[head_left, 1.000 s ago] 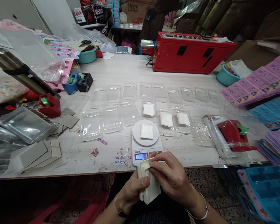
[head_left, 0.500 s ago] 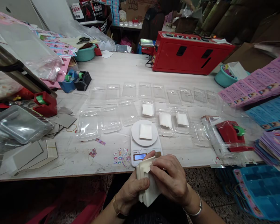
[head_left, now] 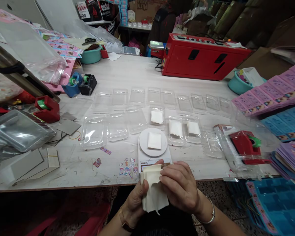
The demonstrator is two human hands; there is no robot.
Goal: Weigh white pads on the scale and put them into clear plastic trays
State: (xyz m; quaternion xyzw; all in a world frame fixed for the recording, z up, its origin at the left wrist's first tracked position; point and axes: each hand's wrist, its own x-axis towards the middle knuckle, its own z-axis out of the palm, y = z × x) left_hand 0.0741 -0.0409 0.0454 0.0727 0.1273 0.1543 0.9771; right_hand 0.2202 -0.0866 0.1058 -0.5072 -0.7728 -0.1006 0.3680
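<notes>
from over here I see the left hand (head_left: 135,199) gripping, thumb up, right hand (head_left: 183,188) arched alongside, fingers bent

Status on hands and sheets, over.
Left hand gripping cream sheets. Right hand at their edge. White stack on scale. Held sheets partly hide scale.

From my end of the feed I count two hands (head_left: 181,187), one handheld stack of cream sheets (head_left: 152,193), one scale (head_left: 143,143) and four folded white packets (head_left: 175,127). The clear trays (head_left: 137,95) number nine in the back row and at least six in front (the plastic (head_left: 212,144) at the right end is too faint to sort). I also tally four tape dispensers (head_left: 54,112), two teal basins (head_left: 90,57), one red machine (head_left: 204,60) and one pair of scissors (head_left: 88,41).
</notes>
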